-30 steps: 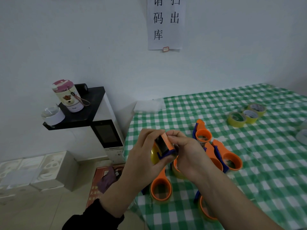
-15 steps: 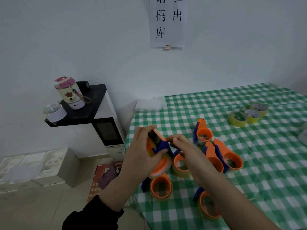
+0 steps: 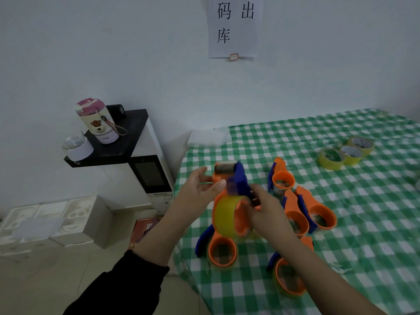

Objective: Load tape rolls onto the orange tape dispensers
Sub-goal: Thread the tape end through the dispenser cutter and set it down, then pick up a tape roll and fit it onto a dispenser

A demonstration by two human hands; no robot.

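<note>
Head view, looking down past both forearms. The left hand [image 3: 200, 189] pinched the head of an orange plastic tape dispenser [image 3: 227, 176] with a blue guard, thumb across the near face and fingers behind. It held the dispenser raised above the desk [image 3: 363, 223], which wore a green-and-white checked cloth. The right hand [image 3: 266, 210] gripped the same dispenser's right side, fingers curled in where the blue guard met the orange ring. I saw mostly the back of that hand, so the exact finger placement was hidden from me. A translucent yellow tape roll [image 3: 223, 215] sat around the dispenser's orange hub, below the head and between the two hands. Five more orange dispensers [image 3: 221, 250] lay on the cloth near the desk's left edge. One was straight beneath the held roll, one farther back, and two lay side by side just right of the right hand. The fifth was partly under the right forearm. Whether these carried rolls I could not tell. Three loose yellow tape rolls [image 3: 351, 159] stood in a touching row, well apart from the hands, toward the far right of the desk. Left of the desk stood a white cabinet with a black top [image 3: 156, 142]. On that top were a pink-lidded cream bottle [image 3: 97, 123] and a white round tub [image 3: 78, 148]. A white paper sign with black characters [image 3: 234, 26] hung on the wall. White moulded foam trays [image 3: 52, 221] sat on the floor.
</note>
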